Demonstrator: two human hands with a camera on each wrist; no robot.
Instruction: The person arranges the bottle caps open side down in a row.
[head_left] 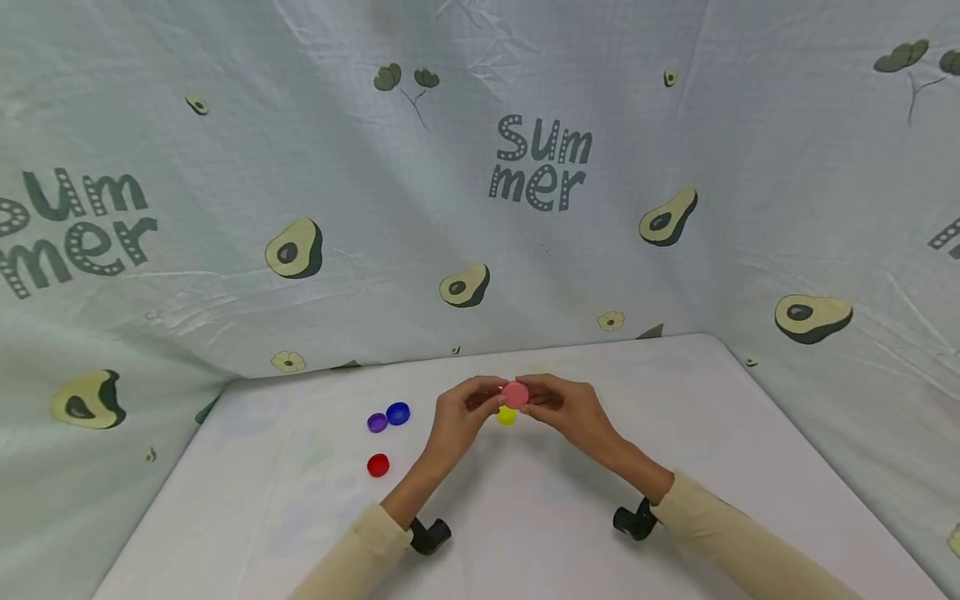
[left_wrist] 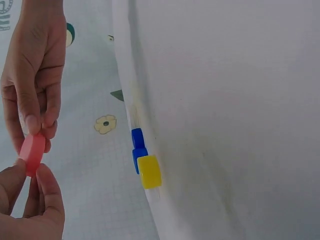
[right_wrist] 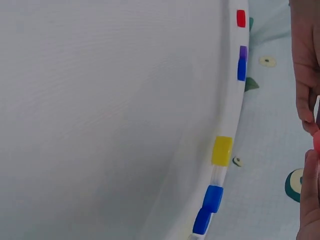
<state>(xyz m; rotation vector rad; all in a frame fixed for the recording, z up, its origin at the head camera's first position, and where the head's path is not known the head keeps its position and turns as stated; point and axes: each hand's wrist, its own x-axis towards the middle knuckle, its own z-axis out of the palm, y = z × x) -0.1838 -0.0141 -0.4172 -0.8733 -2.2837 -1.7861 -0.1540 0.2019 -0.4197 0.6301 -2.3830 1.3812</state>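
A pink round cap (head_left: 515, 394) is held up over the table by both hands. My left hand (head_left: 461, 417) pinches its left side and my right hand (head_left: 566, 406) pinches its right side, both with thumb and fingertips. Seen edge-on in the left wrist view, the pink cap (left_wrist: 33, 154) sits between the two sets of fingertips. Behind it on the table is a yellow cap (head_left: 507, 416), partly covered in the head view. Close to the yellow one, two blue caps (right_wrist: 213, 199) show in the right wrist view, mostly hidden behind my right hand in the head view.
To the left on the white table (head_left: 300, 500) lie a purple cap (head_left: 377, 422) and a blue cap (head_left: 398, 413) side by side. A red cap (head_left: 378, 465) lies nearer to me. A printed cloth (head_left: 360, 183) hangs behind the table.
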